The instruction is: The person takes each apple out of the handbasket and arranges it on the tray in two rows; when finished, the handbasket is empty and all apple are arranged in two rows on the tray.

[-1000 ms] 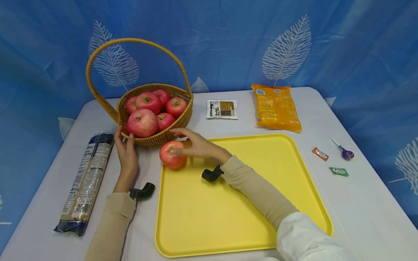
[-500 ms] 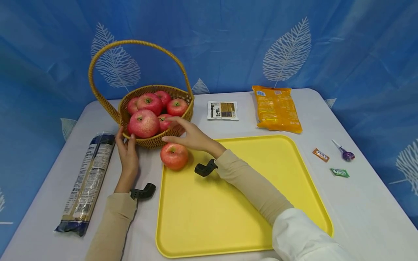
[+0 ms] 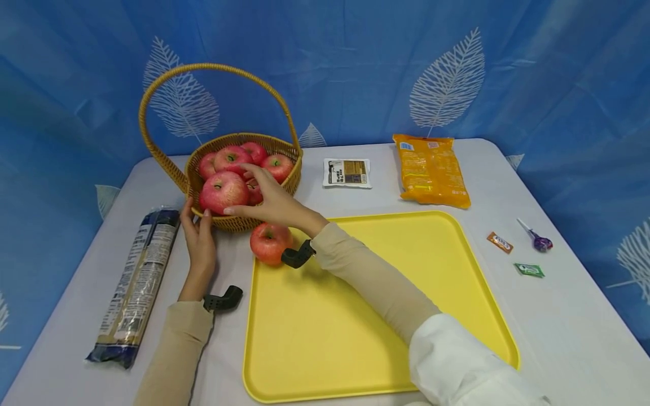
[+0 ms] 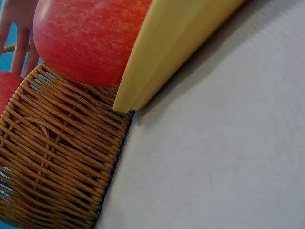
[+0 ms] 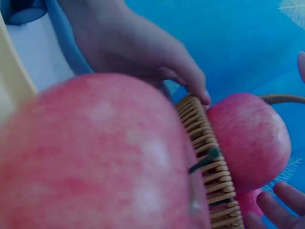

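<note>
My right hand (image 3: 276, 201), its thumb and fingers spread, hovers over the front right of a wicker basket (image 3: 235, 224) piled with several red apples. Just left of those fingers is a large apple (image 3: 223, 192) in the basket. Against the basket's left end rests my left hand (image 3: 200, 241), fingers straight, thumb at the rim. A loose apple (image 3: 266, 242) sits at the back left corner of the yellow tray (image 3: 330, 389), below my right wrist. In the right wrist view that loose apple (image 5: 100, 157) hides part of the basket; in the left wrist view the wicker side (image 4: 57, 148) fills the left.
Left of the tray lies a long clear-and-navy packet (image 3: 137, 282). A small white pouch (image 3: 347, 172) and an orange bag (image 3: 431, 171) lie at the back. On the right are a lollipop (image 3: 539, 241), an orange-wrapped sweet (image 3: 500, 242) and a green-wrapped one (image 3: 529, 269).
My right hand has left the loose apple on the tray's corner and moved up and left over the basket's apples. My left hand has stayed at the basket's end.
</note>
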Demonstrator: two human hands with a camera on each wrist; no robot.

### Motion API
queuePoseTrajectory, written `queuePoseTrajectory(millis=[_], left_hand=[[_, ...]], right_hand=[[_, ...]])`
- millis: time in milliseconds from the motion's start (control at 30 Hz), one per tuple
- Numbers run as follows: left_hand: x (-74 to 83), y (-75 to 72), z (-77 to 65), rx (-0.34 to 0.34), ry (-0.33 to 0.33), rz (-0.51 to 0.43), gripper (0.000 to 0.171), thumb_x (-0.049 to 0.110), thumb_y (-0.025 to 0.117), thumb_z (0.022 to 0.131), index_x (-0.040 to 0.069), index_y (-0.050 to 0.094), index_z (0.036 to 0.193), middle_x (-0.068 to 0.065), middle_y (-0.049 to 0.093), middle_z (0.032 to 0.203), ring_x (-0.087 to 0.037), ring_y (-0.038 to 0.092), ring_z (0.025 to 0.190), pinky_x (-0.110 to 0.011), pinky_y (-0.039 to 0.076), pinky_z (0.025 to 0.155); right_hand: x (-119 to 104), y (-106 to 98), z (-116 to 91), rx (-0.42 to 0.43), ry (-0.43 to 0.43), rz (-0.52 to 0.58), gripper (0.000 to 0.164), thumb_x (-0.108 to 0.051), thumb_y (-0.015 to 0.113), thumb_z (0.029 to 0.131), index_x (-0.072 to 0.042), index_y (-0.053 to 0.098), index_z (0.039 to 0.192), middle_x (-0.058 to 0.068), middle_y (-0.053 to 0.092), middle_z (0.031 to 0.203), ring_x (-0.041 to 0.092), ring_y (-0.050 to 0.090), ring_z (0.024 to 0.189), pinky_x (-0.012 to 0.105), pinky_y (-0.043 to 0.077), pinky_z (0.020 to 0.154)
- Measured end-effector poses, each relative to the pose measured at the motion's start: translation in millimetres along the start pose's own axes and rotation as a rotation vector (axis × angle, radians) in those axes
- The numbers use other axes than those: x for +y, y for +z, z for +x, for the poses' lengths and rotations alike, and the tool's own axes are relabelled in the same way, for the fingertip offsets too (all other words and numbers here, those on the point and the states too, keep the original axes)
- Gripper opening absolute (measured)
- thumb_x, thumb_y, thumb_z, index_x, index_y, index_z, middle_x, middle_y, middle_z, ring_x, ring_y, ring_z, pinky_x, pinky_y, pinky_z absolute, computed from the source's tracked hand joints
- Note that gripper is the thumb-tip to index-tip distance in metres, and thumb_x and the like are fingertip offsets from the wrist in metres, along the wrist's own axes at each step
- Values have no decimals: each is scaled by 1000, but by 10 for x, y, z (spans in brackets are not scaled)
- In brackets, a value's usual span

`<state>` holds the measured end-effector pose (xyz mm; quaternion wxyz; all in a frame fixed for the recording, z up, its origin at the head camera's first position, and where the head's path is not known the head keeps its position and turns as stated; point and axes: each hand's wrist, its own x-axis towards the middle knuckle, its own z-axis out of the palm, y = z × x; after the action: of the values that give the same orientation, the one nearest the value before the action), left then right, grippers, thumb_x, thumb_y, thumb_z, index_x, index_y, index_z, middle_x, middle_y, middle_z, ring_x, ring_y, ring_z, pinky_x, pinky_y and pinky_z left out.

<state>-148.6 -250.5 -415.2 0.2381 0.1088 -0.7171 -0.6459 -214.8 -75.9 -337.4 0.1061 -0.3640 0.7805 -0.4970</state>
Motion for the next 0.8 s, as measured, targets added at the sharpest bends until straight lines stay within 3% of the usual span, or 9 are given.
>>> queuePoseTrajectory(millis=[133,233,367,533,800], left_hand=[[-9,6,3,6,5,8,50,22,39,95,15,21,141,-3,20,148,-20,29,130,-35,26,107],[99,18,-45,-5,-4,24,51,20,38,95,11,19,142,-5,18,148,-22,29,131,-36,26,108],[131,2,-55,-17,-13,28,52,18,37,95,9,17,142,-6,17,149,-23,27,132,-37,25,108],[-6,-14,-3,0,4,13,51,21,39,95,14,19,142,-2,19,148,-21,30,130,-31,28,105],[-6,7,-5,6,24,-5,50,20,39,96,13,21,141,-3,22,147,-20,32,129,-28,29,103]], right_hand=[[20,24,98,-10,34,-36,88,-44,69,75,-22,17,143,-2,30,137,8,35,122,29,39,98],[30,24,174,-26,38,-67,91,-43,69,75,-20,14,144,1,28,140,10,32,126,28,36,101],[3,29,264,-60,57,-124,95,-45,69,74,-20,10,145,2,24,145,11,27,130,30,33,104],[-23,43,334,-92,106,-141,100,-52,68,71,-25,7,146,-2,19,148,11,24,134,35,31,106],[9,15,408,-129,118,-98,99,-50,68,73,-24,6,146,-6,13,151,9,22,137,32,27,108]])
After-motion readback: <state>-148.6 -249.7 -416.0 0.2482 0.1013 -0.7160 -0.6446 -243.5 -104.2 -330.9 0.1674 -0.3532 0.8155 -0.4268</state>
